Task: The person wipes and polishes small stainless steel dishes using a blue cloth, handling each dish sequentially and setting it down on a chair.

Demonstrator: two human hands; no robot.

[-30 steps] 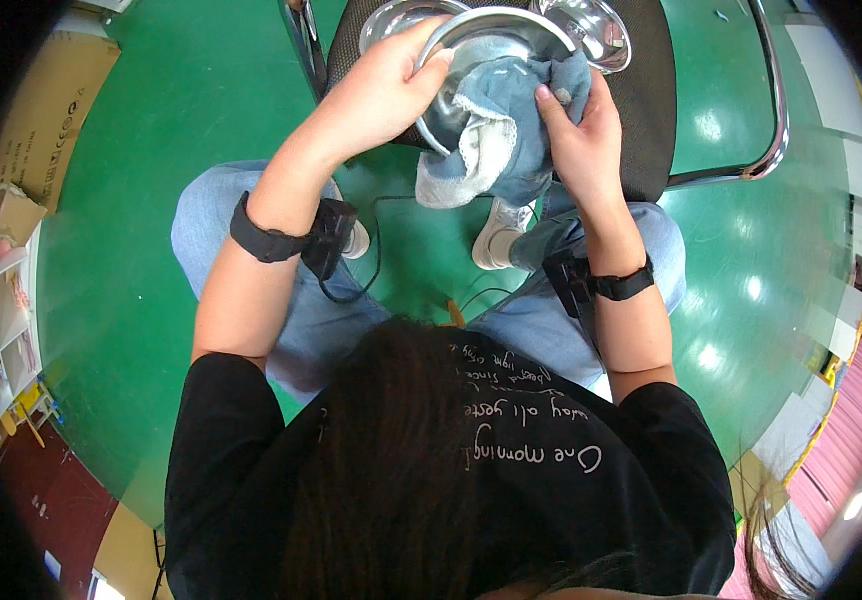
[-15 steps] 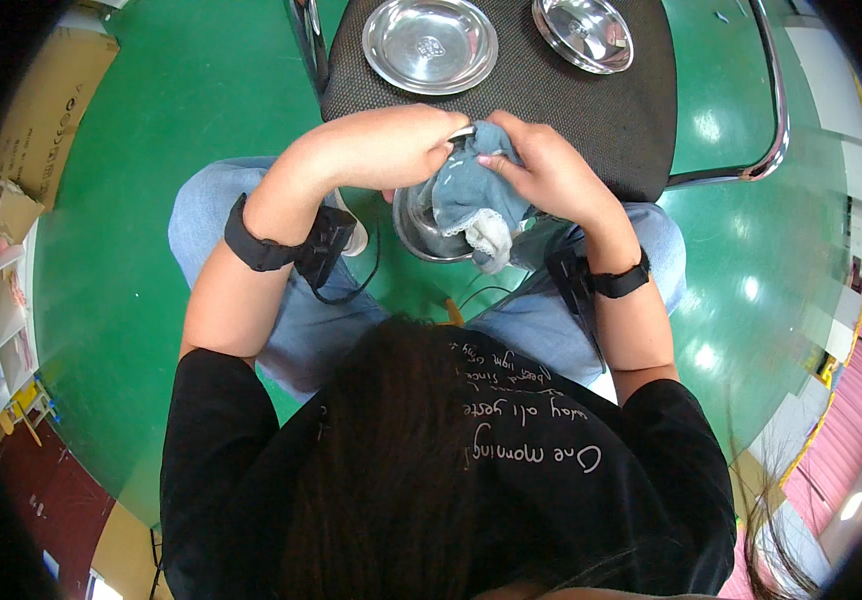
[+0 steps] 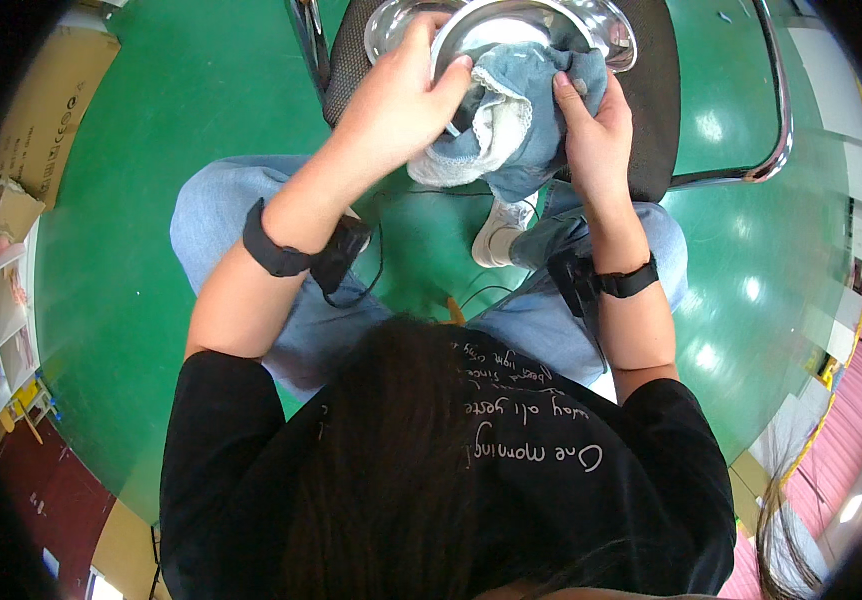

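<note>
A shiny metal bowl (image 3: 481,36) is held up over the front of the chair seat, its inside turned toward me. My left hand (image 3: 406,95) grips the bowl at its left rim, thumb on the near side. A grey-blue cloth (image 3: 543,125) with a white lace-edged part hangs over the bowl's near and right side. My right hand (image 3: 599,140) is closed on the cloth at the right, thumb on top, pressing it against the bowl. Behind the bowl, a metal plate (image 3: 383,32) at left and a metal dish (image 3: 619,35) at right are partly covered.
The plate and dish rest on a dark chair seat (image 3: 651,120) with a chrome armrest (image 3: 779,140) at its right. Below are my jeans-covered knees and a white shoe (image 3: 499,235) on the green floor (image 3: 111,250). A thin cable (image 3: 381,260) dangles from my left wrist strap.
Bowl and cloth have moved up and away from me, over the chair, now partly covering the plate and dish. The bowl has tilted to show its inside. More white cloth shows.
</note>
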